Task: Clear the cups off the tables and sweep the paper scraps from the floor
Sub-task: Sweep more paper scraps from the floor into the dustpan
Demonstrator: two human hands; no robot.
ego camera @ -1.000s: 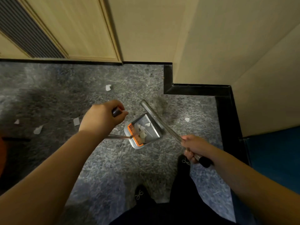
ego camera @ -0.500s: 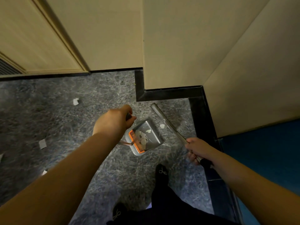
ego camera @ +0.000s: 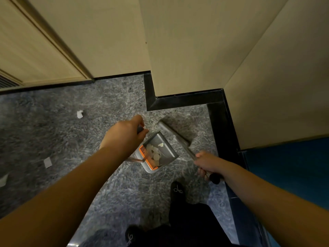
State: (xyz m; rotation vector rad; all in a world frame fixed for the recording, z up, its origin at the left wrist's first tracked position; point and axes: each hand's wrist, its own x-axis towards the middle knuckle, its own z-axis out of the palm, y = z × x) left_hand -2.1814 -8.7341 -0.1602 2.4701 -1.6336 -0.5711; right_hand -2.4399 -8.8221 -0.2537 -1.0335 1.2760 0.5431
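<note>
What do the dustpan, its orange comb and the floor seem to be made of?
Dustpan: likely grey moulded plastic, a smooth matte tray with soft sheen. Orange comb: probably plastic, with thin moulded teeth. Floor: mottled grey; looks like polished stone or tile, faintly reflective, though it could be carpet.

No readable text, label, brand, number or sign anywhere in view.
</note>
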